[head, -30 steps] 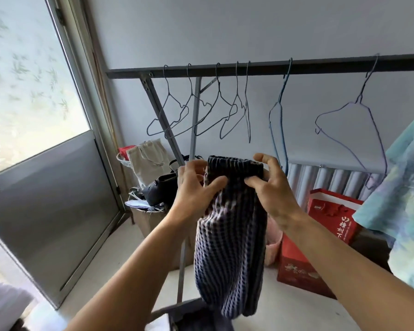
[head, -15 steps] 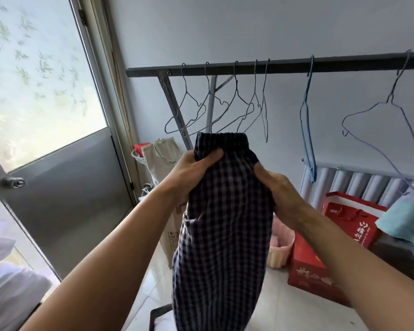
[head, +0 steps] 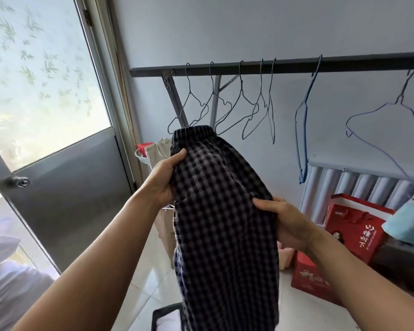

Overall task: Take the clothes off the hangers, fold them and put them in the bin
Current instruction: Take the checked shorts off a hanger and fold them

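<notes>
- Checked garment [head: 225, 211], dark with a small grid pattern and an elastic waistband at its top, hung lengthwise in front of the person, held up between both hands and off any hanger.
- Left hand [head: 163, 180] gripped the garment's left edge near the waistband, thumb pressed on the front of the cloth and the other fingers hidden behind it.
- Right hand [head: 285, 220] gripped the right edge lower down, thumb on the front, fingers closed around the cloth from behind.
- The garment's lower end reached down past a dark-rimmed bin [head: 165, 316] at the bottom of the view; whether the cloth touched the bin could not be told.
- Behind the garment a dark rail [head: 296, 66] ran across the wall, carrying a cluster of bare wire hangers [head: 225, 111] towards its left end.
- A blue hanger [head: 304, 130] hung alone further right, and another bare one, the right hanger [head: 392, 130], hung beyond it.
- A pale blue-green cloth [head: 411, 220] showed at the right edge, partly cut off.
- Red boxes [head: 349, 235] stood on the floor [head: 148, 283] below the rail, in front of a ribbed radiator [head: 356, 185].
- A door [head: 65, 187] with a frosted, leaf-patterned pane stood at the left.
- A beige bag [head: 157, 149] sat behind the left hand.
</notes>
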Motion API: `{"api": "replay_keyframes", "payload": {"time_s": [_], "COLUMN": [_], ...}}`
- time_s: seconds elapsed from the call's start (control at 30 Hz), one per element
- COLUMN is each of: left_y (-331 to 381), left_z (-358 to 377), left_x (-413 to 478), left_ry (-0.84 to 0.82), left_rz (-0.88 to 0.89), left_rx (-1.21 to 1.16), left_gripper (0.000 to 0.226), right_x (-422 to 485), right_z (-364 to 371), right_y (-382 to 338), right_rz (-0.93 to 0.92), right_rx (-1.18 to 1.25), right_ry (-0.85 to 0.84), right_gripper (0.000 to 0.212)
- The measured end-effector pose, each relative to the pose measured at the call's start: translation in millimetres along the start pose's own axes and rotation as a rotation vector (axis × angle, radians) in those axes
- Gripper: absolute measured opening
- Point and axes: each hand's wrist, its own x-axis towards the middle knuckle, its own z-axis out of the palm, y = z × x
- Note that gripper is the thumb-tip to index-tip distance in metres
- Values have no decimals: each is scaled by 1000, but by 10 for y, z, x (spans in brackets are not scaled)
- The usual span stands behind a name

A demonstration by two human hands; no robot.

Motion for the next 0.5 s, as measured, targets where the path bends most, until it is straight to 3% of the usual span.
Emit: {"api": "replay_keyframes", "payload": {"time_s": [0.13, 0.23, 0.37, 0.5], "left_y": [-89, -191, -342, -519], "left_z": [-115, -188, -264, -313], "left_x": [18, -5, -6, -65], "left_ry": [-73, -204, -385, -416], "left_rz": [7, 48, 49, -21], "left_rx": [-110, -52, -5, 48], "left_gripper": [33, 47, 73, 80], "right_x": [39, 89, 161, 197], "right_z": [96, 154, 198, 180], "right_y": [-135, -245, -397, -527], "right_rz": [-28, -59, -122, -153], "right_rx": [141, 198, 267, 271], "right_ry": [29, 62, 113, 130], "right_gripper": [33, 41, 36, 35]}}
